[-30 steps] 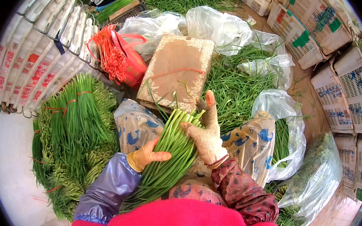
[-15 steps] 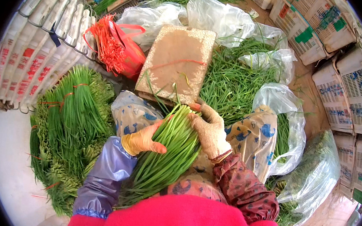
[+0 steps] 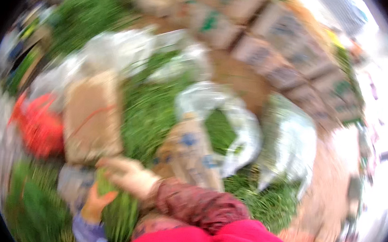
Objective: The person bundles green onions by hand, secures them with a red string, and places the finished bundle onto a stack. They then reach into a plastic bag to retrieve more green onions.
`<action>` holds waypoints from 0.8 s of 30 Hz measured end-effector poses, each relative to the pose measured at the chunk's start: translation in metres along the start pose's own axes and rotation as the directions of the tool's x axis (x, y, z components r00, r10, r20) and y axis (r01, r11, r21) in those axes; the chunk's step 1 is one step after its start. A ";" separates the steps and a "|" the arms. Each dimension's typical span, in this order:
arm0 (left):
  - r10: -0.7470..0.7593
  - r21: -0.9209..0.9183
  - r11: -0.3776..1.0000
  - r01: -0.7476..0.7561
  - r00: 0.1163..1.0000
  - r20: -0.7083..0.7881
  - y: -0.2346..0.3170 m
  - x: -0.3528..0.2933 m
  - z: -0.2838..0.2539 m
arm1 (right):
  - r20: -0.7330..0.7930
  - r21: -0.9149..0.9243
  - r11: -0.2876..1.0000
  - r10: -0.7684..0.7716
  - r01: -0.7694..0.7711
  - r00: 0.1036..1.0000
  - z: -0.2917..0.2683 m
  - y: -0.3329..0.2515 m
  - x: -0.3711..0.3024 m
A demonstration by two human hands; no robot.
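Blurred by motion, a bunch of green chives lies over my lap, its pale ends pointing away from me. My left hand, in a yellowish glove, grips its left side with the thumb apart. Across the pale end lies my right hand, in a cream knit glove, holding it from the right; its fingertips are smeared. Just beyond the hands sits a brown block-like board with a worn pale rim and a red strip on it. To its left is a red bag with red ties.
Loose chives lie right of the board, among clear plastic sheets. A filled clear bag stands farther right. Tied chives are piled at my left. White crates are stacked at the back right; bare floor runs beside them.
The whole view has swung to the right, so hands, board and bag now appear farther left and blurred. Both hands remain at the bunch of chives.
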State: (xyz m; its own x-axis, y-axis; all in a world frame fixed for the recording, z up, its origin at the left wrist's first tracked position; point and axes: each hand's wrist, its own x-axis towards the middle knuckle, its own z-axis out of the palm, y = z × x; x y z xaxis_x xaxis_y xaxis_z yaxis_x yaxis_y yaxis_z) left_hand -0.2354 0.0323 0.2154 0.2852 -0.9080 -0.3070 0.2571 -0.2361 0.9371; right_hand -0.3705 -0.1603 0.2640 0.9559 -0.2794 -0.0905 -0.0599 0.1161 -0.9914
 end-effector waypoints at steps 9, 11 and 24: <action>-0.228 -0.022 0.973 0.230 0.971 0.077 0.009 0.041 0.039 | -0.053 -0.246 0.966 0.071 -0.082 0.996 -0.010 0.013 -0.035; -0.219 0.019 0.976 0.218 0.972 0.090 0.016 0.048 0.038 | 0.000 -0.330 0.939 0.103 -0.097 0.995 -0.018 0.002 -0.038; -0.201 0.131 0.975 0.180 0.966 0.165 0.026 0.073 0.055 | 0.186 -0.200 0.959 0.237 -0.199 0.954 -0.049 0.006 -0.048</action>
State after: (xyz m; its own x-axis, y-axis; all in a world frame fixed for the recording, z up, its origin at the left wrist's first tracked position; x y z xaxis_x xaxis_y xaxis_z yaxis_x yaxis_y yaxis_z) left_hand -0.2591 -0.0592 0.2261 0.0716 -0.8865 -0.4572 0.1813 -0.4391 0.8799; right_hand -0.4308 -0.1931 0.2574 0.9509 -0.0616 -0.3033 -0.3052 -0.0233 -0.9520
